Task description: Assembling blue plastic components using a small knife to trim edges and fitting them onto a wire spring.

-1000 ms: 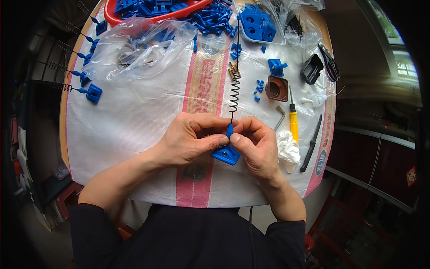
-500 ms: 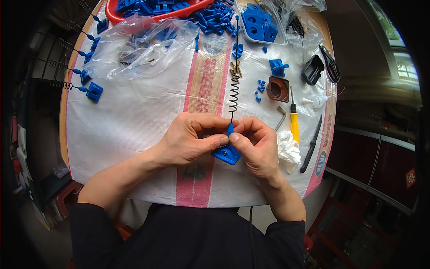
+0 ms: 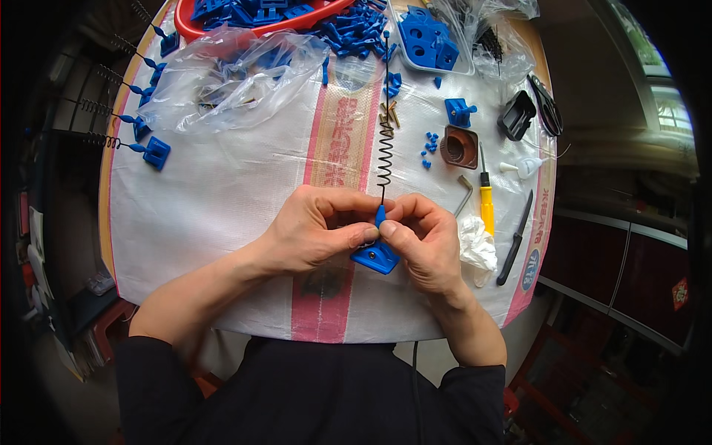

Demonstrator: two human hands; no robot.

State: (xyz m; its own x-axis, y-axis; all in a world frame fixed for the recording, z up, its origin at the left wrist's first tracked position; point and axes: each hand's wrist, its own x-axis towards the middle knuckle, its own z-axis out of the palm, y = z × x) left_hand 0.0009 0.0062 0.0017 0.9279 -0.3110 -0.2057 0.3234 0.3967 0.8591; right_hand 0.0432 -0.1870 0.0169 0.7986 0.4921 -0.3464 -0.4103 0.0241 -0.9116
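Note:
Both hands meet near the table's front, pinching a blue plastic piece (image 3: pixel 376 256) with a wide base and a tapered neck. From its neck a black coiled spring wire (image 3: pixel 385 157) runs away from me, ending in a small blue tip. My left hand (image 3: pixel 315 230) holds the left side between thumb and fingers. My right hand (image 3: pixel 423 241) grips the neck from the right, its thumb on top. The fingers hide part of the joint between neck and base. Brass pins (image 3: pixel 390 119) lie beside the wire's upper part.
Finished-looking spring pieces (image 3: pixel 155 153) line the left edge. A plastic bag (image 3: pixel 230 81), red basin (image 3: pixel 256 31) and clear tub (image 3: pixel 467 67) sit at the back. To the right lie small blue bits, a brown cup (image 3: pixel 459 147), hex key (image 3: pixel 464 196), yellow screwdriver (image 3: pixel 486 208), tissue (image 3: pixel 478 248) and knife (image 3: pixel 512 252).
The wire's far tip has swung slightly to the left. Both hands keep nearly the same place and grip on the blue piece.

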